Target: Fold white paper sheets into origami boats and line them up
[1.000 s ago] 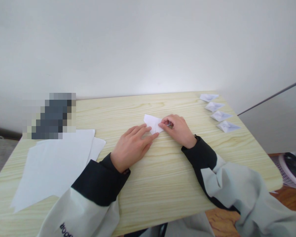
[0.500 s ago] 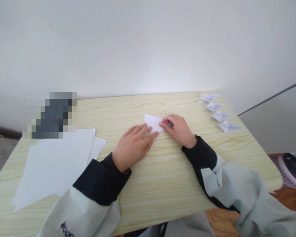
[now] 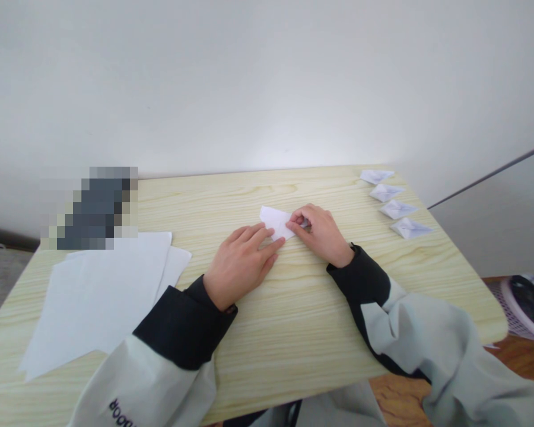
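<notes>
A small piece of folded white paper (image 3: 276, 222) lies on the table at the middle of the view. My left hand (image 3: 242, 255) rests over its near left side, fingers stretched out and the tips of finger and thumb pressing it down. With curled fingers, my right hand (image 3: 320, 232) pinches the paper's right end between thumb and forefinger. The part under those right fingertips is hidden.
Several folded paper boats (image 3: 398, 209) stand in a row at the right edge of the wooden table (image 3: 293, 332). Loose white sheets (image 3: 102, 296) lie at the left, below a blurred dark object (image 3: 95, 207). On the floor at right is a pink basket (image 3: 511, 305).
Almost nothing differs. My right hand's fingers have shifted very slightly at the paper's right end; my left hand and the paper stay in place.
</notes>
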The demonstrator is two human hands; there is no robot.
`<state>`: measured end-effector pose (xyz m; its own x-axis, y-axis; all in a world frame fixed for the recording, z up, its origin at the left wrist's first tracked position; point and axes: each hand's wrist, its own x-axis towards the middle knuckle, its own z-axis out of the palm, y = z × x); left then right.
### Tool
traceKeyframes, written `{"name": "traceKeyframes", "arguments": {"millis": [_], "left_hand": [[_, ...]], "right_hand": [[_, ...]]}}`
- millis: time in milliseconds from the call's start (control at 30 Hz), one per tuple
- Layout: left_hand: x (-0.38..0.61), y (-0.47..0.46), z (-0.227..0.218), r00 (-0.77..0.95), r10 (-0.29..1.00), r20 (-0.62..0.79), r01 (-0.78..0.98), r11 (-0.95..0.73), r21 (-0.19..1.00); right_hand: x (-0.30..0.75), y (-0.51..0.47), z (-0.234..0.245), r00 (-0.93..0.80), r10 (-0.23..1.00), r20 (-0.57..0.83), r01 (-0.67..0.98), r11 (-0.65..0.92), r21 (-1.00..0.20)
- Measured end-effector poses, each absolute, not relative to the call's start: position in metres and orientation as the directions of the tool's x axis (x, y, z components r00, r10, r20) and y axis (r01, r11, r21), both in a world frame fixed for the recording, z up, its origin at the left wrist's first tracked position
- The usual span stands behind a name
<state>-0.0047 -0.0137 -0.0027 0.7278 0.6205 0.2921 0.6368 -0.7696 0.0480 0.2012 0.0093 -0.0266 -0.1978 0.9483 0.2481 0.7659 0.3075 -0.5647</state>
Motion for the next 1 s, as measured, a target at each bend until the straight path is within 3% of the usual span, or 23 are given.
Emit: {"name": "traceKeyframes", "arguments": {"millis": [300, 700, 1000], "left_hand": [[-0.007, -0.015, -0.002, 0.726, 0.621, 0.296, 0.637, -0.769, 0.055], [-0.012, -0.016, -0.006, 0.717, 0.624, 0.312, 0.635, -0.768, 0.078], [-0.013, -0.015, -0.005, 0.720, 0.627, 0.299, 0.633, -0.769, 0.089]], "right_hand": [[0.205, 0.007, -0.021, -0.243, 0.939, 0.244, 0.706, 0.344, -0.619], [0.216, 0.011, -0.011, -0.366, 0.921, 0.136, 0.627, 0.351, -0.696], [0.220, 0.013, -0.014, -0.338, 0.931, 0.135, 0.608, 0.326, -0.724]]}}
